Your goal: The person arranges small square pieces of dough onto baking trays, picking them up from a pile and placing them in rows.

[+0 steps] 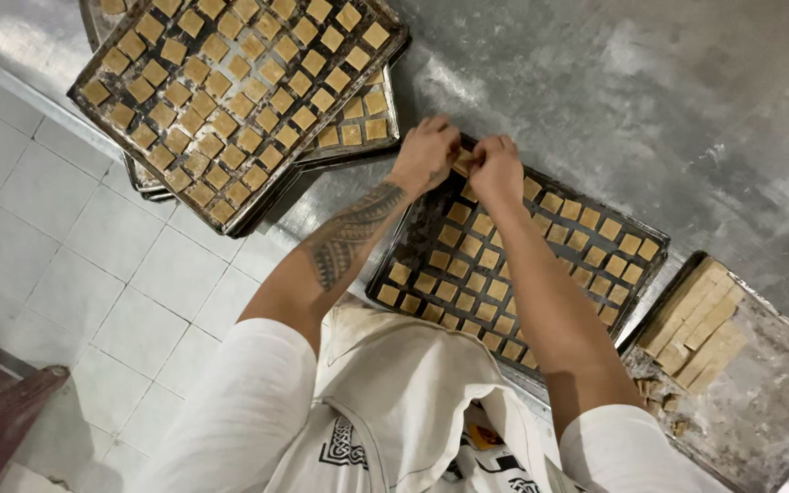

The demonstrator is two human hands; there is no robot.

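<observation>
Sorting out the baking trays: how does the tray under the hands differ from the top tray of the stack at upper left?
The near tray lies alone on the steel table, with both hands, the left hand and right hand, at its far corner; its far-left part is bare. The stacked tray rests on other trays, untouched, filled edge to edge. Both are dark, floury, and hold rows of small tan dough squares.

Dull scuffed metal table (595,82); matt dough squares (468,228)
</observation>
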